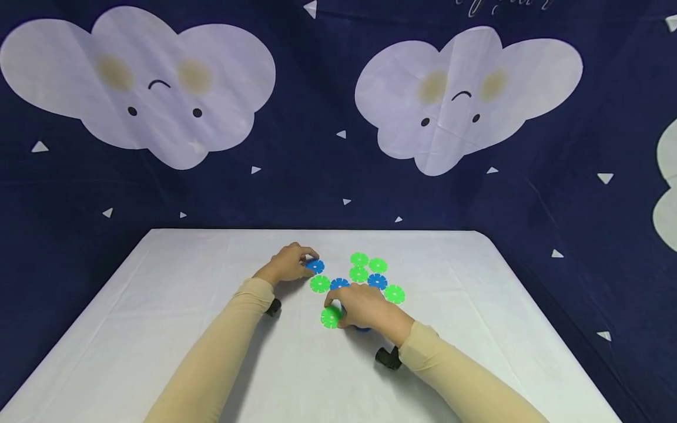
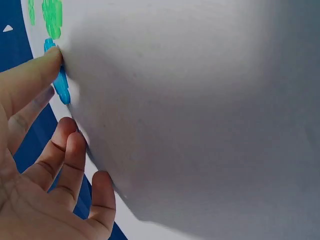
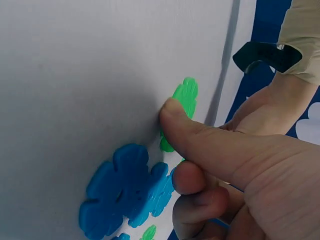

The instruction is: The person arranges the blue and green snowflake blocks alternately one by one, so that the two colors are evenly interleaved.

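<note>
Near the middle of the white table, my left hand point(image 1: 290, 262) pinches a blue notched interlocking disc point(image 1: 315, 267), with thumb and index finger at its edges. In the left wrist view the thumb lies across this blue disc point(image 2: 61, 85), while the other fingers are spread beside it. Closer to me, my right hand point(image 1: 367, 306) holds a green notched disc point(image 1: 330, 318) between thumb and forefinger. The right wrist view has the thumb over the green disc point(image 3: 188, 97), with blue discs point(image 3: 119, 192) lying just beside the fingers. My right hand partly hides blue discs beneath it.
Several green and blue discs lie around the hands, among them a green disc point(image 1: 319, 284), a blue disc point(image 1: 377, 281) and a green disc point(image 1: 394, 294). The white table point(image 1: 211, 252) meets a dark blue cloud-printed cloth point(image 1: 312, 194) at its far edge.
</note>
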The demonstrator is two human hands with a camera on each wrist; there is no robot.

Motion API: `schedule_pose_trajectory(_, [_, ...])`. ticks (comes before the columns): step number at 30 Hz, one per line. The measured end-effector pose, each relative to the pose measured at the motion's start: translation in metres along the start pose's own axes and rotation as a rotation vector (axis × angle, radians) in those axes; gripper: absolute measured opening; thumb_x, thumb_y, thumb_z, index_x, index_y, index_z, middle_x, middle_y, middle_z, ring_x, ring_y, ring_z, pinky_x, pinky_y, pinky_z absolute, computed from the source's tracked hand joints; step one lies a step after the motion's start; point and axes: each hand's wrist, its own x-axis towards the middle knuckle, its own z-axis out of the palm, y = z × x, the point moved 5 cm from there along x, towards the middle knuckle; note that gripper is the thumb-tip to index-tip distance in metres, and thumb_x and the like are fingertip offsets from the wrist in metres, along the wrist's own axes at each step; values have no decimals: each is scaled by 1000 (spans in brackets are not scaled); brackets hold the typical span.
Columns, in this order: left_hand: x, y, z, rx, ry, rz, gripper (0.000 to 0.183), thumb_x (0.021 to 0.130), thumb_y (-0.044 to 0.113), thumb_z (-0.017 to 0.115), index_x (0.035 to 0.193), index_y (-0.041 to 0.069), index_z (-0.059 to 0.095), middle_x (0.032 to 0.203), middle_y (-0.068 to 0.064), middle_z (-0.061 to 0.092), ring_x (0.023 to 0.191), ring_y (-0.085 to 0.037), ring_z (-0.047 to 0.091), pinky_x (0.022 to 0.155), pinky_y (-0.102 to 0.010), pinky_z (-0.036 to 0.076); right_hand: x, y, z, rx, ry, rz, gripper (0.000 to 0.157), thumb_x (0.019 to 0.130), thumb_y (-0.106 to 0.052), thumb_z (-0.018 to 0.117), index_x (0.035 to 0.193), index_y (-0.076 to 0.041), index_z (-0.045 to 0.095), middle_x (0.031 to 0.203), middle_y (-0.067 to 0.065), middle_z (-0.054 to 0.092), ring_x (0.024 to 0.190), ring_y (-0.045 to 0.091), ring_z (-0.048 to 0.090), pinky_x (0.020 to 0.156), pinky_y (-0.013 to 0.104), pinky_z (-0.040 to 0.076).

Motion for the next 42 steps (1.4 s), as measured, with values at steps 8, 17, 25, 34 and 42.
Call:
schedule_pose_trajectory(8, [3, 3, 1, 5, -40, -42, 47, 96, 22, 82, 141, 21, 71, 130, -16, 63, 124, -36, 59, 111, -73, 44, 3, -2, -3, -22, -31, 19, 42, 79, -24, 97, 117, -28, 81, 100, -4, 78, 87, 16, 70, 71, 40, 62])
schedule_pose_trajectory(17, [9, 4, -2, -17, -22, -61, 42, 91, 18, 87, 131, 20, 76, 129, -16, 70, 124, -34, 64, 112, -74, 44, 4, -2, -4, -29, -34, 27, 41, 79, -26, 98, 115, -30, 79, 89, -5, 73, 78, 12, 63, 67, 36, 59])
schedule_pose_trajectory(25, [14, 5, -2, -5, -16, -68, 42, 87, 16, 90, 127, 16, 77, 122, -13, 73, 116, -31, 66, 109, -64, 52, 4, -1, -3, -28, -41, 36, 41, 79, -26, 98, 114, -31, 78, 96, -4, 75, 82, 13, 64, 70, 39, 60])
schedule_pose_trajectory(34, [14, 8, -4, 4, 12, -44, 40, 84, 14, 92, 121, 13, 76, 123, -16, 74, 115, -32, 66, 109, -52, 55, 3, -1, -5, -29, -21, 34, 42, 78, -26, 98, 114, -30, 77, 98, -3, 75, 82, 14, 65, 67, 38, 59])
schedule_pose_trajectory(42, [13, -3, 0, -132, 4, -67, 39, 85, 13, 91, 117, 13, 68, 102, -8, 66, 87, -21, 61, 80, -34, 52, -8, 0, 0, 14, 85, 13, 45, 79, -23, 97, 114, -24, 68, 81, -5, 66, 69, 12, 54, 58, 32, 48])
